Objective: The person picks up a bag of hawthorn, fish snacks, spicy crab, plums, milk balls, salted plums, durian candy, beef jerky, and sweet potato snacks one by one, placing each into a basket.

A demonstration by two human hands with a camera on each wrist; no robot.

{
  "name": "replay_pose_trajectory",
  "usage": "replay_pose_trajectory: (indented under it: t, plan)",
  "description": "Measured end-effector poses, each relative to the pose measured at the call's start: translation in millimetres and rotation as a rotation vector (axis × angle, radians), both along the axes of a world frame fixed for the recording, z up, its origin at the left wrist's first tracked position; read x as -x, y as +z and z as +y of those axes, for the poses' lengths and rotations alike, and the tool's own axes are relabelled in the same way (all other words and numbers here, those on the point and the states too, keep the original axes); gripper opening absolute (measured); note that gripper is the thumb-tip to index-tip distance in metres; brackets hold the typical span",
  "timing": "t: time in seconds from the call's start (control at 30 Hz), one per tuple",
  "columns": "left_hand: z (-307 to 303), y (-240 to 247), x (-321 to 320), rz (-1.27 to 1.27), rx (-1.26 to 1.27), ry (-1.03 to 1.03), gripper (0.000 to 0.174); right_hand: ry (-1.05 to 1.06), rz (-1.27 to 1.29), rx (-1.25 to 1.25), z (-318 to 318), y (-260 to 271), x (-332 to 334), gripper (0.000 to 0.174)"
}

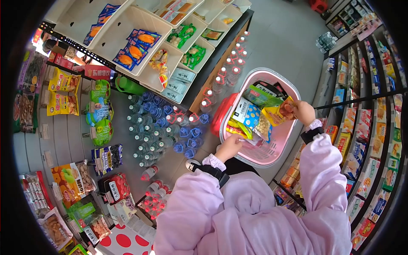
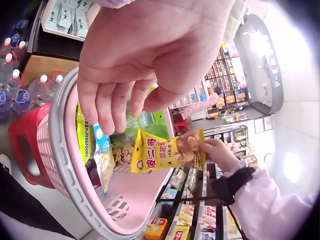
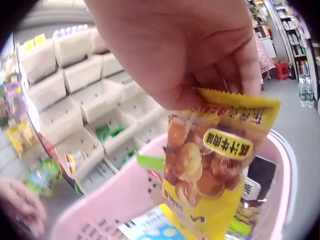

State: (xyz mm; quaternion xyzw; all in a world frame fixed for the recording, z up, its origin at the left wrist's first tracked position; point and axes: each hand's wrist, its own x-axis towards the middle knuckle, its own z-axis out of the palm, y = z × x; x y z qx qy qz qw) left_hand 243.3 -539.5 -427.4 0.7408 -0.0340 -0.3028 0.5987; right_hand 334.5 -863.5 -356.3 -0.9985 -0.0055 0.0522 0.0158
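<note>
My right hand (image 1: 304,112) pinches a yellow snack packet (image 3: 207,170) by its top edge, over the right side of the pink shopping basket (image 1: 280,146). Brown rounded pieces are printed on the packet. At the basket's near left side hangs my left hand (image 2: 145,65), its fingers loosely extended downward, fingertips close by a blue-and-white snack bag (image 2: 103,160). Inside the basket lie a blue dotted bag (image 1: 255,114), a green bag (image 1: 260,96) and some yellow-green packs (image 1: 238,129). The left palm hides part of the contents in the left wrist view.
A red basket (image 1: 222,117) stands against the pink one's left side. Many water bottles (image 1: 148,136) cover the floor to the left. White bins (image 1: 140,38) with snacks rise ahead, hanging packs (image 1: 63,93) are at far left, and stocked shelves (image 1: 361,140) line the right.
</note>
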Motion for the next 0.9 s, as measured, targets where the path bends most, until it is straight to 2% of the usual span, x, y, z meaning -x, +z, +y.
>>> replay_pose_trajectory:
  t: [0.13,0.17,0.27,0.3,0.4,0.43,0.47,0.57,0.67,0.73,0.9]
  plan:
    - [7,1,5,0.014,0.086,0.036,0.027,-0.027,0.042,-0.421,-9,32,11,0.021]
    - [10,-2,6,0.022,0.120,0.053,0.028,-0.082,0.129,-0.435,-7,40,14,0.020]
    - [28,24,8,0.143,0.167,0.079,0.027,-0.402,0.253,-1.223,22,38,34,0.019]
    - [38,32,9,0.187,0.173,0.061,0.031,-0.407,0.303,-1.326,38,45,40,0.019]
    - [64,61,18,0.186,0.273,0.235,0.041,-0.403,0.370,-1.604,94,49,47,0.022]
    - [76,70,19,0.267,0.387,0.247,0.055,-0.372,0.405,-1.667,113,48,47,0.022]
    - [86,78,22,0.262,0.488,0.312,0.055,-0.321,0.467,-1.717,126,40,46,0.023]
    - [119,102,31,0.219,0.829,0.513,0.058,-0.229,0.551,-1.927,202,61,52,0.026]
    - [151,122,45,0.016,1.004,0.671,0.055,-0.133,0.655,-2.021,266,69,64,0.025]
    - [174,140,55,-0.177,0.953,0.720,0.055,-0.087,0.660,-2.065,313,78,79,0.023]
    - [238,156,104,-0.302,0.916,0.946,0.060,0.070,0.950,-2.051,396,97,117,0.023]
